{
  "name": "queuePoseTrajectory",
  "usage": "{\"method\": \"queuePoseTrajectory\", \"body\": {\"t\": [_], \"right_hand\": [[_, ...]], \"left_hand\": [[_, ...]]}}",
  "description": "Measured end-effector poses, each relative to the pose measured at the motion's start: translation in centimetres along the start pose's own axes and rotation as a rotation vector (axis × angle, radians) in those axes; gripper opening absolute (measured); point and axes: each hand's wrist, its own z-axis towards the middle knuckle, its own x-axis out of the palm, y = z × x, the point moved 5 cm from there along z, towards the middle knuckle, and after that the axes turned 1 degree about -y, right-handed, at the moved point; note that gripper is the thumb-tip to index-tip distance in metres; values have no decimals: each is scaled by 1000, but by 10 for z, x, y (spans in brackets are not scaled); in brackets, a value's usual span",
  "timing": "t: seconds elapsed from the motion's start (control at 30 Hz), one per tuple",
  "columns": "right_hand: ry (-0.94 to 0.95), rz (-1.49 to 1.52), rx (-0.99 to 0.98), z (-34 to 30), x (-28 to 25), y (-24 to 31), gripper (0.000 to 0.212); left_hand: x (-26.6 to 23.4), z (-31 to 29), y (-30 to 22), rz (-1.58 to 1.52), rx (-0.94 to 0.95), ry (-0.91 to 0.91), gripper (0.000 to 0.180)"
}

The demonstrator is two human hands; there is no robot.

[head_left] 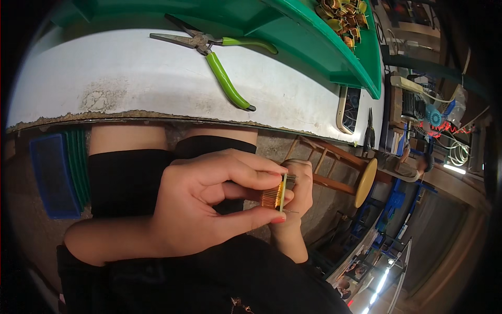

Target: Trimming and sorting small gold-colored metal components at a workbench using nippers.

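Observation:
My left hand [209, 193] pinches a copper-wound coil [271, 198] between its thumb and fingertips, above my lap. The coil sits on a thin, light-edged base plate, and fine wire leads stick out from the plate's right side. Just beyond those leads, my right hand [300, 196] is closed with its fingers curled in beside the plate. What it grips there is mostly hidden. On the white table [157, 78] ahead lies a pair of pliers [201, 44] with green handles, its jaws spread and pointing left.
A green tray [334, 42] stands along the table's far side, with several copper coils [345, 18] in its right part. A phone [349, 110] and a dark slim tool [369, 128] lie right. A stool [366, 182], stacked crates [55, 175] and another person [410, 166] are beyond.

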Motion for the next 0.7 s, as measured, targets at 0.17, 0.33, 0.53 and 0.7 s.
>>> {"method": "queuePoseTrajectory", "body": {"t": [0.17, 0.33, 0.53, 0.7], "right_hand": [[-19, -107, -31, 7, -1, 6, 39], [67, -131, 4, 10, 1, 4, 38], [39, 106, 179, 10, -3, 0, 37], [-14, 475, 306, 3, -11, -7, 38]], "left_hand": [[0, 0, -4, 60, 29, 26, 41], [-2, 1, -2, 16, -4, -28, 42], [-4, 1, 0, 36, -20, -58, 43], [-6, 0, 1, 12, -38, -86, 44]]}}
